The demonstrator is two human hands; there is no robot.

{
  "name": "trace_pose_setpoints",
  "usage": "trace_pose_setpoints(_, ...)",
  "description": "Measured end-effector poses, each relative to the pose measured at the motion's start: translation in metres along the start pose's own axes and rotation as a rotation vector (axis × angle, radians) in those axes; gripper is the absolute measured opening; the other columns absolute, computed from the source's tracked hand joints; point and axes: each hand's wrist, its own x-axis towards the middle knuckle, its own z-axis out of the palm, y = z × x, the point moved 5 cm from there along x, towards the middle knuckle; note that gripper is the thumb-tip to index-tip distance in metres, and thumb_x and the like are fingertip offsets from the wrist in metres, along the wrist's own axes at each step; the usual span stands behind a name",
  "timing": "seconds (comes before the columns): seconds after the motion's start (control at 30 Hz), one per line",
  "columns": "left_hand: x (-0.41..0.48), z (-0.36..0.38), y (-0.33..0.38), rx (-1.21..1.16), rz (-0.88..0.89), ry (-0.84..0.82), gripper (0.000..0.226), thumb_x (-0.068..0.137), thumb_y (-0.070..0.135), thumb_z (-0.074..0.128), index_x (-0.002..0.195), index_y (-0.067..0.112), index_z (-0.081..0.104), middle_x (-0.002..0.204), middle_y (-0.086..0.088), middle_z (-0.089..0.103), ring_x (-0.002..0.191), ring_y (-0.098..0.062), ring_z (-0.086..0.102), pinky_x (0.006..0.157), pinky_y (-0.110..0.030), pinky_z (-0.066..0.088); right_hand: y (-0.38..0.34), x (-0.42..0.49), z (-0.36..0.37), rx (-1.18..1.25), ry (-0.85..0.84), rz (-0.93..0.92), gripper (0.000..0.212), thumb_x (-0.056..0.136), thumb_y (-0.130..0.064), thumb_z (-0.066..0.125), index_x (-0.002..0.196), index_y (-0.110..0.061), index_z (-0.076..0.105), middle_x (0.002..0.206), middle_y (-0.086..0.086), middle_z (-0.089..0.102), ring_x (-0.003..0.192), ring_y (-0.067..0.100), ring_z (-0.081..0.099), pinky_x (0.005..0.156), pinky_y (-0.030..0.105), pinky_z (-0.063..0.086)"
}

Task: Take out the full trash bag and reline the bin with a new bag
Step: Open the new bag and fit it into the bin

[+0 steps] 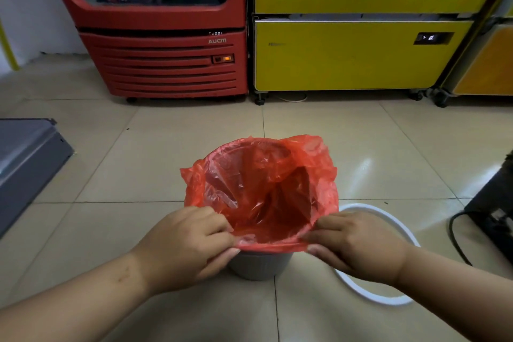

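A small grey bin [259, 265] stands on the tiled floor in front of me. A thin red plastic bag [263, 189] lines it, its mouth spread open and folded over the rim, with loose plastic sticking up at the far side. The bag's inside looks empty. My left hand [184, 244] pinches the bag's near edge on the left of the rim. My right hand [352, 244] pinches the same edge on the right. A white ring [388, 300] lies on the floor just right of the bin, partly hidden by my right hand.
A red drinks cooler [166, 64] and a yellow freezer cabinet [355, 55] stand close behind the bin. A grey metal panel [25, 158] lies at the left. A black device with a cable [494, 214] sits at the right edge.
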Motion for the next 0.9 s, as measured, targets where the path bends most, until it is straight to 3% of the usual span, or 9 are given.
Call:
trace_pose_setpoints(0.1, -0.011, 0.01, -0.001, -0.031, -0.072, 0.013, 0.036, 0.093, 0.039, 0.039, 0.072, 0.024, 0.064, 0.069, 0.005, 0.058, 0.06, -0.015, 0.053, 0.047, -0.026, 0.044, 0.005, 0.008, 0.001, 0.072, 0.088, 0.32, 0.048, 0.097, -0.051, 0.027, 0.111, -0.026, 0.066, 0.091, -0.005, 0.074, 0.076, 0.016, 0.071, 0.062, 0.022, 0.051)
trace_pose_setpoints(0.2, -0.017, 0.016, -0.013, -0.264, -0.409, 0.106, 0.046, 0.092, 0.049, 0.035, 0.061, 0.02, 0.053, 0.06, 0.008, 0.052, 0.058, -0.008, 0.048, 0.052, -0.028, 0.042, 0.021, 0.013, 0.017, 0.303, 0.002, 0.694, 0.047, 0.093, -0.046, 0.044, 0.135, -0.023, 0.041, 0.109, 0.008, 0.069, 0.103, 0.029, 0.062, 0.08, 0.033, 0.044)
trace_pose_setpoints(0.33, -0.025, 0.023, -0.032, -0.629, -0.967, 0.295, 0.035, 0.089, 0.034, 0.051, 0.063, 0.012, 0.054, 0.06, -0.008, 0.059, 0.06, -0.019, 0.054, 0.061, -0.036, 0.045, 0.038, 0.015, 0.026, 0.503, 0.087, 0.938, 0.045, 0.093, -0.044, 0.046, 0.129, -0.017, 0.042, 0.106, 0.013, 0.065, 0.101, 0.035, 0.061, 0.077, 0.034, 0.045)
trace_pose_setpoints(0.5, -0.024, 0.033, -0.049, -0.649, -1.209, 0.357, 0.016, 0.086, 0.03, 0.058, 0.083, 0.015, 0.055, 0.07, 0.001, 0.055, 0.068, -0.017, 0.053, 0.057, -0.027, 0.038, 0.062, 0.017, 0.036, 0.802, 0.112, 1.281, 0.043, 0.093, -0.047, 0.042, 0.108, -0.008, 0.053, 0.097, 0.015, 0.059, 0.075, 0.035, 0.063, 0.068, 0.044, 0.059)
trace_pose_setpoints(0.57, -0.022, 0.035, -0.054, -0.643, -1.26, 0.348, 0.016, 0.086, 0.03, 0.059, 0.088, 0.015, 0.054, 0.071, 0.003, 0.051, 0.069, -0.018, 0.052, 0.057, -0.028, 0.037, 0.068, 0.022, 0.027, 0.58, -0.033, 1.268, 0.05, 0.095, -0.049, 0.035, 0.093, -0.004, 0.057, 0.094, 0.022, 0.064, 0.075, 0.038, 0.065, 0.065, 0.039, 0.056)
trace_pose_setpoints(0.63, -0.019, 0.033, -0.059, -0.634, -1.275, 0.374, 0.015, 0.087, 0.029, 0.057, 0.09, 0.015, 0.053, 0.075, 0.003, 0.051, 0.075, -0.021, 0.053, 0.059, -0.03, 0.036, 0.075, 0.033, 0.011, 0.059, -0.107, 1.099, 0.055, 0.095, -0.051, 0.032, 0.092, -0.004, 0.06, 0.094, 0.02, 0.067, 0.086, 0.038, 0.065, 0.065, 0.034, 0.046)
trace_pose_setpoints(0.77, -0.005, 0.02, -0.065, -0.454, -1.12, 0.386, 0.007, 0.089, 0.021, 0.054, 0.094, 0.017, 0.056, 0.101, -0.002, 0.047, 0.099, -0.02, 0.049, 0.088, -0.031, 0.038, 0.054, 0.069, -0.009, -0.232, 0.189, 0.588, 0.038, 0.09, -0.035, 0.035, 0.079, -0.008, 0.06, 0.078, 0.011, 0.064, 0.07, 0.035, 0.064, 0.052, 0.035, 0.046)
trace_pose_setpoints(0.83, 0.006, 0.021, -0.073, -0.4, -1.079, 0.322, 0.023, 0.091, 0.021, 0.049, 0.111, 0.014, 0.058, 0.121, -0.009, 0.047, 0.121, -0.024, 0.042, 0.103, -0.036, 0.032, 0.046, 0.085, 0.001, -0.124, 0.162, 0.483, 0.037, 0.091, -0.031, 0.036, 0.102, -0.009, 0.064, 0.104, 0.013, 0.064, 0.093, 0.034, 0.063, 0.073, 0.042, 0.054)
trace_pose_setpoints(0.9, 0.015, 0.031, -0.081, -0.391, -1.082, 0.169, 0.041, 0.095, 0.028, 0.041, 0.133, 0.015, 0.044, 0.148, -0.009, 0.031, 0.139, -0.024, 0.025, 0.114, -0.039, 0.021, 0.054, 0.094, 0.023, 0.048, -0.033, 0.6, 0.045, 0.097, -0.031, 0.038, 0.14, -0.018, 0.041, 0.149, 0.009, 0.037, 0.134, 0.031, 0.038, 0.109, 0.042, 0.034)
